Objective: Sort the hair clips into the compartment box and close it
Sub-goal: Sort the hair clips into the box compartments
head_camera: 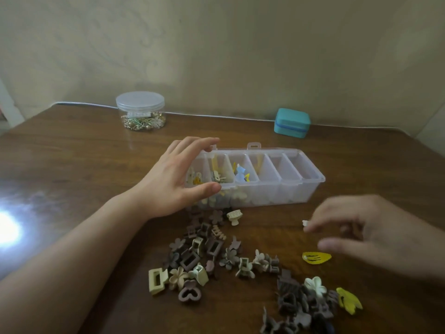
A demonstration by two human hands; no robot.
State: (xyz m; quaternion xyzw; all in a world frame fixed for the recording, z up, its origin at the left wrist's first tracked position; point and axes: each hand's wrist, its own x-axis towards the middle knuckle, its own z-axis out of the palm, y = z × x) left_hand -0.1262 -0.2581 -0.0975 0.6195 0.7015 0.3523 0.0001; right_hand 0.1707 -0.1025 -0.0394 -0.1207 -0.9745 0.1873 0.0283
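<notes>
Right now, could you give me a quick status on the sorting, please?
Left hand steadying compartment box, lid open. Right hand pinching small white clip. Clip pile unsorted.

No legible text, labels, brands, numbers or signs, compartment box [265, 189] unmarked, round clear jar [140, 109] unmarked, teal case [291, 122] unmarked
</notes>
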